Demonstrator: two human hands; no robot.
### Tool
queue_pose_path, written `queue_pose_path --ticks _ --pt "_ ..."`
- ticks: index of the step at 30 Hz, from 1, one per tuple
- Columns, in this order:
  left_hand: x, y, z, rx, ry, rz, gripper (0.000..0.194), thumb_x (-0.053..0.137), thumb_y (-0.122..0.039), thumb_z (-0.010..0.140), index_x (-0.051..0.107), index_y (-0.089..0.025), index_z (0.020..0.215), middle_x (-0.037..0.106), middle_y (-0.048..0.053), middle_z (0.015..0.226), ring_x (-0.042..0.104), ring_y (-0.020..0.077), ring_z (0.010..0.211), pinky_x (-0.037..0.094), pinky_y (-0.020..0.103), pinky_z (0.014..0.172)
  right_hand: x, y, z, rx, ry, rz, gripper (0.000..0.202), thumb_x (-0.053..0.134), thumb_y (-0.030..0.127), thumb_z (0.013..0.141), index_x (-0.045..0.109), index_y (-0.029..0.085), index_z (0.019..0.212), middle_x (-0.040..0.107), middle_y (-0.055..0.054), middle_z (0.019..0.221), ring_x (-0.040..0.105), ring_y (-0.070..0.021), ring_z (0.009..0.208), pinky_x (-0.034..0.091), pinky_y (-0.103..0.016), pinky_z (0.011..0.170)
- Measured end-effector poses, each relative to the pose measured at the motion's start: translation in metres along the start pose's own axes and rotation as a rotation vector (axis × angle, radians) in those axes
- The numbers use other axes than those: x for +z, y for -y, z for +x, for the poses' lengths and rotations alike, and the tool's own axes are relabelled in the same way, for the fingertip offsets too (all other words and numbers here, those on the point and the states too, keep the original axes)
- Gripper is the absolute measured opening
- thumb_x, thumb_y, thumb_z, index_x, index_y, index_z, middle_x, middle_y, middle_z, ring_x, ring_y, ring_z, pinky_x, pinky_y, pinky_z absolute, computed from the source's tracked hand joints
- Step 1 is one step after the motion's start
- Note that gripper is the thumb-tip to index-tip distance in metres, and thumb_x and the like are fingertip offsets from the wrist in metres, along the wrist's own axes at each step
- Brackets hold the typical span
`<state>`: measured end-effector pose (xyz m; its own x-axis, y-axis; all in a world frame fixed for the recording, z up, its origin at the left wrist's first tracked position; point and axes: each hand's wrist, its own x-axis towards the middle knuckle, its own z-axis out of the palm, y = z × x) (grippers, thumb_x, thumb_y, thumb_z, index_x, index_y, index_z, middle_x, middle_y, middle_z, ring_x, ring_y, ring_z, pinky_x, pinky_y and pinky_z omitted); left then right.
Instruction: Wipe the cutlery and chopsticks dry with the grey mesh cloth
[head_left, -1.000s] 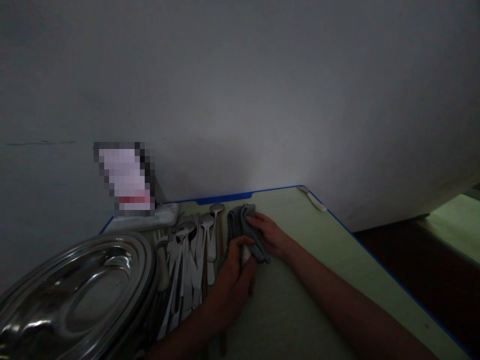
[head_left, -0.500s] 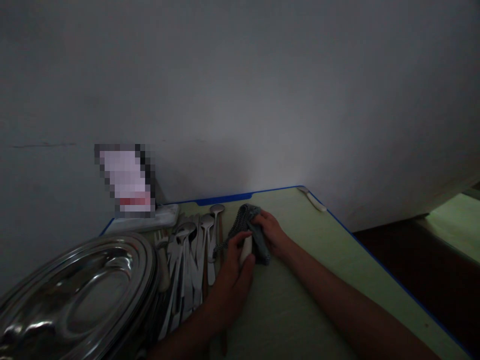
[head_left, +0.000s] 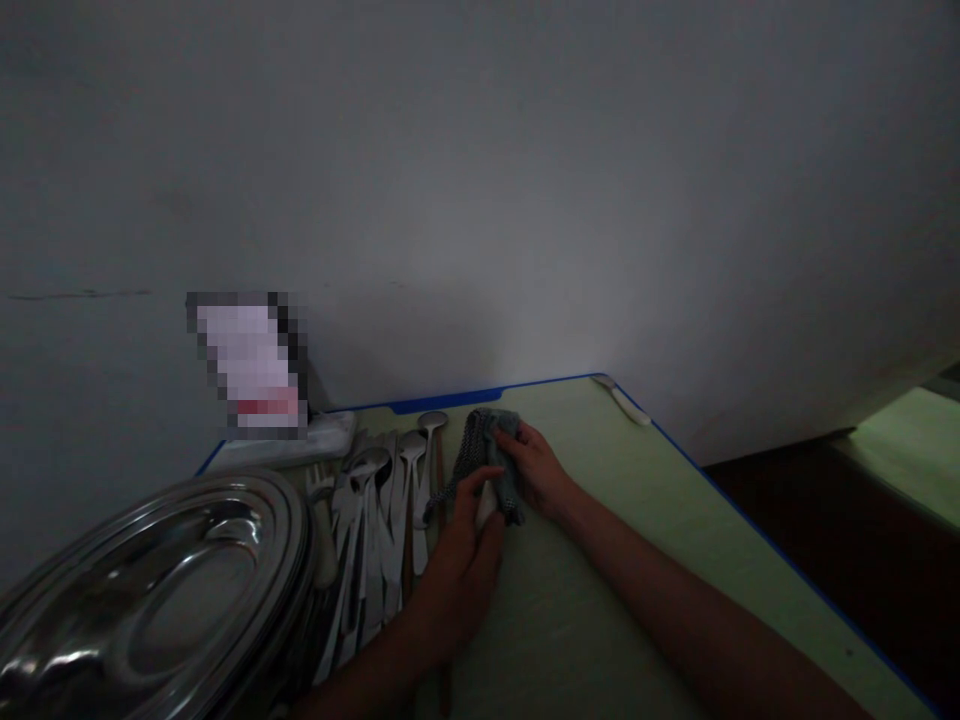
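My left hand (head_left: 466, 560) is closed around a white handle (head_left: 487, 505), whose far end is hidden in the cloth. A grey patterned cloth (head_left: 507, 482) is gripped in my right hand (head_left: 536, 465), just beyond and right of the left one. Both hands are over the middle of the table, close together. Left of them lie several metal spoons, forks and knives (head_left: 373, 540), side by side. At the back right corner of the table rests another white-handled utensil (head_left: 628, 405).
Shiny oval metal trays (head_left: 285, 520) are stacked at the front left. A pixelated upright panel (head_left: 251, 350) stands on a whitish block (head_left: 322, 440) behind them. The pale table (head_left: 585, 600) with blue edging meets a grey wall (head_left: 480, 200).
The cloth has shifted slightly left and is folded differently around the utensil. My left hand covers more of the white handle, and my right fingers have moved a little left on the cloth.
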<state>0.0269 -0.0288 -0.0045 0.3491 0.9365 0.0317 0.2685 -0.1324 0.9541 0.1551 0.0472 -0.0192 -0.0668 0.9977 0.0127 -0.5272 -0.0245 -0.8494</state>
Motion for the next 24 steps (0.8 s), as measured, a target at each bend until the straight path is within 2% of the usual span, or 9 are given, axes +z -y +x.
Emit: queue_pose_path --ticks 3,6,8,10,14,16,21,24 --pt "0.000 -0.002 0.000 0.040 0.001 -0.003 0.039 0.040 -0.032 0.088 0.036 -0.025 0.126 0.056 0.007 0.102 0.054 0.0210 0.089 0.044 0.034 0.076 -0.001 -0.002 0.001 0.001 -0.022 -0.042 0.025 0.065 0.042 0.068 0.062 0.019 0.078 0.065 0.002 0.069 0.060 -0.0133 0.067 0.045 -0.025 0.066" --pt "0.001 -0.003 0.001 0.056 0.023 0.008 0.039 0.039 -0.030 0.089 0.032 -0.027 0.128 0.047 0.007 0.124 0.048 0.0225 0.107 0.038 0.038 0.090 0.000 0.000 0.001 0.045 -0.075 -0.020 0.030 0.064 0.047 0.067 0.062 0.018 0.077 0.065 0.000 0.068 0.061 -0.0162 0.073 0.046 -0.027 0.067" --pt "0.002 -0.003 0.001 0.052 0.030 -0.018 0.041 0.038 -0.030 0.090 0.027 -0.029 0.129 0.043 0.007 0.129 0.046 0.0222 0.111 0.036 0.039 0.092 0.001 0.004 0.001 0.092 -0.117 0.050 0.030 0.065 0.046 0.067 0.062 0.018 0.077 0.065 -0.001 0.068 0.061 -0.0176 0.076 0.047 -0.028 0.068" --pt "0.003 -0.002 0.001 0.043 0.024 -0.068 0.044 0.039 -0.032 0.090 0.022 -0.029 0.131 0.043 0.008 0.128 0.050 0.0215 0.105 0.040 0.037 0.088 0.002 0.008 0.002 0.187 -0.136 0.147 0.030 0.059 0.047 0.072 0.062 0.018 0.080 0.066 -0.002 0.069 0.062 -0.0184 0.077 0.048 -0.029 0.068" --pt "0.003 -0.003 -0.001 0.000 0.020 -0.141 0.049 0.039 -0.036 0.090 0.016 -0.030 0.133 0.049 0.008 0.117 0.057 0.0159 0.079 0.047 0.033 0.074 0.001 0.015 0.004 0.390 -0.102 0.301 0.043 0.037 0.053 0.083 0.062 0.017 0.087 0.067 -0.006 0.071 0.063 -0.0199 0.074 0.049 -0.033 0.067" --pt "0.003 -0.004 -0.002 -0.009 0.029 -0.171 0.049 0.039 -0.036 0.090 0.015 -0.031 0.132 0.049 0.007 0.115 0.056 0.0147 0.074 0.048 0.032 0.070 0.001 0.016 0.004 0.403 -0.076 0.317 0.044 0.037 0.053 0.083 0.061 0.017 0.089 0.067 -0.006 0.072 0.063 -0.0199 0.073 0.049 -0.033 0.067" --pt "0.002 -0.008 -0.002 0.006 0.003 -0.171 0.051 0.042 -0.040 0.088 0.019 -0.029 0.133 0.050 0.009 0.117 0.057 0.0191 0.084 0.048 0.032 0.068 0.001 0.014 0.002 0.347 -0.051 0.332 0.035 0.046 0.049 0.080 0.061 0.018 0.089 0.067 -0.004 0.069 0.064 -0.0196 0.070 0.049 -0.033 0.068" --pt "0.002 -0.010 -0.004 -0.014 0.006 -0.166 0.050 0.041 -0.042 0.089 0.019 -0.029 0.132 0.049 0.010 0.119 0.057 0.0164 0.076 0.047 0.029 0.063 0.003 0.016 0.000 0.343 -0.034 0.339 0.033 0.050 0.048 0.078 0.061 0.019 0.088 0.067 -0.003 0.068 0.064 -0.0193 0.069 0.049 -0.033 0.067"
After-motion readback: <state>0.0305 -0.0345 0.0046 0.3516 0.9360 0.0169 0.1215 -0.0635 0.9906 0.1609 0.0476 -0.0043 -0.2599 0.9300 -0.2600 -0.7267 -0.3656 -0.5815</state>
